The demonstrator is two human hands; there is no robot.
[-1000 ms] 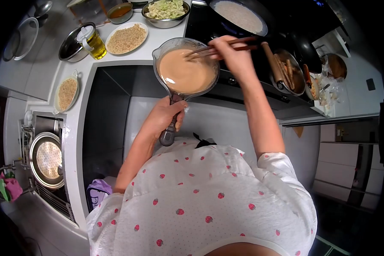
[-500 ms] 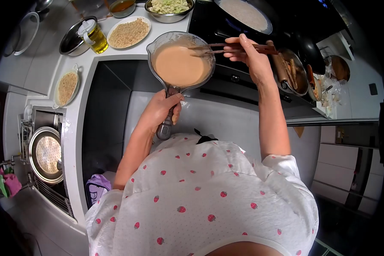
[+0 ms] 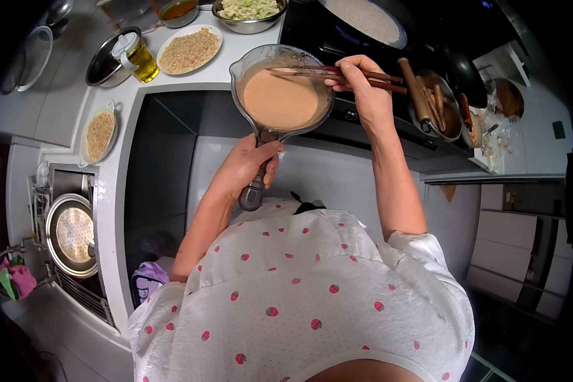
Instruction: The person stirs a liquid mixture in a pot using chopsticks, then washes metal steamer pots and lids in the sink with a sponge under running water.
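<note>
My left hand (image 3: pixel 251 167) is wrapped round the dark handle of a spouted jug (image 3: pixel 237 95), which I hold in the air in front of the counter edge. A smooth, light-brown batter (image 3: pixel 281 102) fills much of it. My right hand (image 3: pixel 365 81) grips a pair of dark wooden chopsticks (image 3: pixel 312 72) from the right. Their tips reach over the jug toward its left inner side, at the batter's upper edge; whether they dip in is hard to tell. Behind the right hand, a pan holding a pale round layer (image 3: pixel 366 22) sits on the black stove.
Along the counter stand a plate of chopped tan bits (image 3: pixel 190 51), an oil jug (image 3: pixel 140 58), a steel bowl of chopped greens (image 3: pixel 249 14) and a smaller dish (image 3: pixel 99 135). A rolling pin (image 3: pixel 415 86) leans at a pot on the right. The sink (image 3: pixel 72 235) lies left.
The jug has shifted slightly right in my left hand. My right hand has come left and a little lower, carrying the chopstick tips across to the jug's left inner side.
</note>
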